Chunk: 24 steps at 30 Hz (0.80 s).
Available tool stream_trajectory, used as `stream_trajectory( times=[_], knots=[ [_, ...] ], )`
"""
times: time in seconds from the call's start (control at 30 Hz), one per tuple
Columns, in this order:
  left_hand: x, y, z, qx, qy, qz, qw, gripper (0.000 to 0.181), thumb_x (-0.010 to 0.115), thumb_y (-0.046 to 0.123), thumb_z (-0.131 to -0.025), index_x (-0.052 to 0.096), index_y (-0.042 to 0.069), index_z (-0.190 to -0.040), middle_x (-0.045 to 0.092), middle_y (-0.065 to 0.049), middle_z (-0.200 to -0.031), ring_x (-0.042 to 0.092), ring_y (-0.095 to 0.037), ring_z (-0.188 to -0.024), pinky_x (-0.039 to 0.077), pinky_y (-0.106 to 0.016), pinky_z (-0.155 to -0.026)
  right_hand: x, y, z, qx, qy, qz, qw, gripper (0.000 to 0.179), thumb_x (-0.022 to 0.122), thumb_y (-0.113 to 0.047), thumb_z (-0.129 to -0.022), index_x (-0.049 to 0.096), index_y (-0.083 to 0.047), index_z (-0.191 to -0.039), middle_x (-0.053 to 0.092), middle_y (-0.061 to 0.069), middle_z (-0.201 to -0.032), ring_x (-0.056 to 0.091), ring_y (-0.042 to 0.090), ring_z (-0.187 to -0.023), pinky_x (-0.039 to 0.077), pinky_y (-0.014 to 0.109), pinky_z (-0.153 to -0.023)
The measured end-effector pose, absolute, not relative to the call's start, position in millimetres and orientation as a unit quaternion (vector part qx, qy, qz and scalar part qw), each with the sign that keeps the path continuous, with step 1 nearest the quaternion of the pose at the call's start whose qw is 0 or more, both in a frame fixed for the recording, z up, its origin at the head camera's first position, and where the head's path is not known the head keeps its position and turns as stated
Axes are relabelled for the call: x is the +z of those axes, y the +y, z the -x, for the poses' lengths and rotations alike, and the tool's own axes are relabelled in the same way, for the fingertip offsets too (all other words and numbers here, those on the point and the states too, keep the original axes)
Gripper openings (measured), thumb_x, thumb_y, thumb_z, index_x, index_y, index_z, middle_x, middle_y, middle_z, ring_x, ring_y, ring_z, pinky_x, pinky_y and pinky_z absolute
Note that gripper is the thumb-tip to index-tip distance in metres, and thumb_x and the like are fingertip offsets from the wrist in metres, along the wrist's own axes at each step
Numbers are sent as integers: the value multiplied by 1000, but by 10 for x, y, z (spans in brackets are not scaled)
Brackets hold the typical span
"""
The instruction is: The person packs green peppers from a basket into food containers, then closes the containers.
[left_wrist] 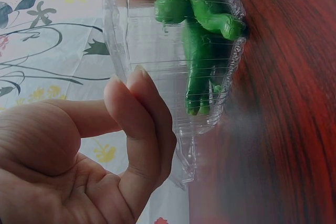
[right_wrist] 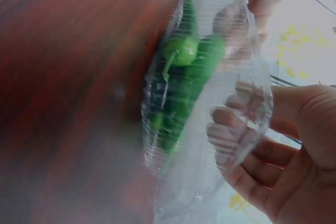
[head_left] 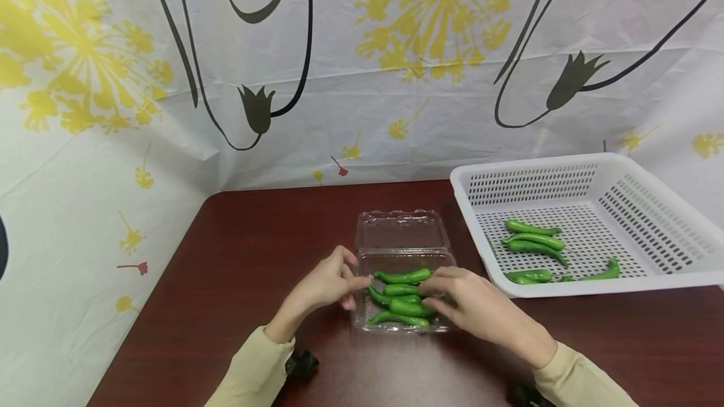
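Observation:
A clear plastic clamshell box lies with its lid folded back on the table. Several green peppers lie crosswise in it. At the box's left rim is my left hand, its fingers loosely bent. In the left wrist view these fingers overlap the clear wall and hide part of the rim; whether they touch it is unclear. My right hand reaches over the right rim, fingertips at the peppers' right ends. The right wrist view shows its fingers through the clear plastic, with no pepper visibly gripped.
A white perforated basket stands on the right with several green peppers in it. The dark red-brown table extends left of the box. A patterned white sheet hangs behind and at the left.

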<state>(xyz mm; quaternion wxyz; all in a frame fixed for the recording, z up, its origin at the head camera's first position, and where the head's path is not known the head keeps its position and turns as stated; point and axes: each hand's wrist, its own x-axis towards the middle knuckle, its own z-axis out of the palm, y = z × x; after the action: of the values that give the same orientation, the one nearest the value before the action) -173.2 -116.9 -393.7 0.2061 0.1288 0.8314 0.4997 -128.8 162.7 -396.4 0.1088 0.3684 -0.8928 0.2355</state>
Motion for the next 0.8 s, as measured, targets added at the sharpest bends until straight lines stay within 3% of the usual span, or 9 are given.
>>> stream_trajectory(
  times=[0.43,0.8],
  knots=[
    [-3934,-1173,1726,499,832,-130,206,42,70,12,-96,43,-7,-123,65,-18,-81,61,-13,-48,57,-32,-60,-3887,1675,1308,265,-867,-389,166,17,80,-4,-85,75,-10,-101,69,-7,-97,63,3,-86,56,24,-74],
    [-3947,-1170,1732,495,834,-130,204,42,71,13,-96,43,-6,-122,65,-17,-79,61,-14,-48,57,-31,-61,-3831,1705,1297,269,-867,-378,182,20,80,-6,-85,75,-16,-102,68,-10,-99,62,0,-85,54,21,-73]
  ],
)
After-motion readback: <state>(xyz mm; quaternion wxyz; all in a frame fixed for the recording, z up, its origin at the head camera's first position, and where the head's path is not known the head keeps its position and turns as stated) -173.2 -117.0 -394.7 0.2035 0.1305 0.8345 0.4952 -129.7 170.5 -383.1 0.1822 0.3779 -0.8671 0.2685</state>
